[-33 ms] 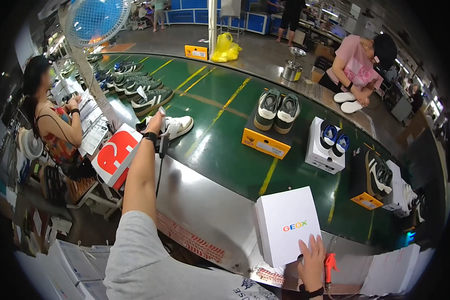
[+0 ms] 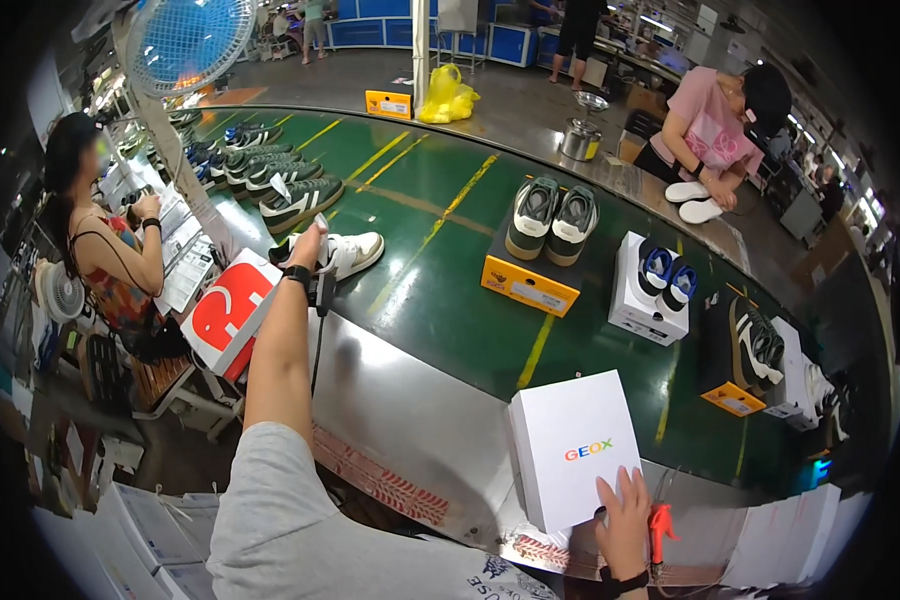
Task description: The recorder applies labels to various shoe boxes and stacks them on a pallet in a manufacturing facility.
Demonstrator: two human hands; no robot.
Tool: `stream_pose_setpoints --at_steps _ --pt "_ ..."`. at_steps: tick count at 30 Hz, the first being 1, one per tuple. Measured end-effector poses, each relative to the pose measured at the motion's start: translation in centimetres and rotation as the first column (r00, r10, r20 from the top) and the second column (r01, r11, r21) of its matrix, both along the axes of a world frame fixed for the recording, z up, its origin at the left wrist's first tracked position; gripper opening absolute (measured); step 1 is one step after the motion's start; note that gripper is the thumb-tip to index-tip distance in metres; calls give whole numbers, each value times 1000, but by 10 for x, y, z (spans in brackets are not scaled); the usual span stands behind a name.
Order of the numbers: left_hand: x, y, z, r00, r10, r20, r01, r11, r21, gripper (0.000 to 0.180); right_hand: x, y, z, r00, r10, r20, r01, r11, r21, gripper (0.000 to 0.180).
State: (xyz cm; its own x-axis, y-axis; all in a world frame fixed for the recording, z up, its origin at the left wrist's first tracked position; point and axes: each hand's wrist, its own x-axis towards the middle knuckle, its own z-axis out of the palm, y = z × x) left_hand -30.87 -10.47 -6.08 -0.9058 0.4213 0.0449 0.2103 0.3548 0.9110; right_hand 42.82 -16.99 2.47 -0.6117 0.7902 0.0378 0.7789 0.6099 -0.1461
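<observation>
My left arm reaches out over the green conveyor belt. The fingers of my left hand [image 2: 308,246] are closed at the heel end of a white sneaker [image 2: 356,252] with a tan sole; the hand hides part of the grip. A darker shoe beside it is mostly covered. My right hand [image 2: 624,528] lies with spread fingers on the lower right corner of a white shoe box [image 2: 568,440], which has coloured lettering on its lid. The thumb side is partly hidden. The box sits at the near edge of the belt.
Shoe pairs on boxes stand to the right: green-grey sneakers [image 2: 552,222] and small blue-lined shoes [image 2: 668,280]. A red and white box [image 2: 225,315] leans left of my arm. An orange air-gun handle [image 2: 661,525] hangs beside my right hand. Co-workers sit left [image 2: 115,240] and far right [image 2: 715,130].
</observation>
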Motion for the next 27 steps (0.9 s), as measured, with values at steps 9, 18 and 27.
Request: stream_pose_setpoints --at_steps 9,18,27 --pt "99 -8 58 964 -15 -265 130 896 424 16 -61 26 -15 949 311 -61 -248 849 467 45" --pt "330 -47 140 748 -651 -129 457 365 811 46 -155 77 55 916 238 -323 -39 855 518 43" --pt "401 -40 122 582 -813 -29 517 341 785 40 -165 76 62 926 147 -348 -13 933 361 45"
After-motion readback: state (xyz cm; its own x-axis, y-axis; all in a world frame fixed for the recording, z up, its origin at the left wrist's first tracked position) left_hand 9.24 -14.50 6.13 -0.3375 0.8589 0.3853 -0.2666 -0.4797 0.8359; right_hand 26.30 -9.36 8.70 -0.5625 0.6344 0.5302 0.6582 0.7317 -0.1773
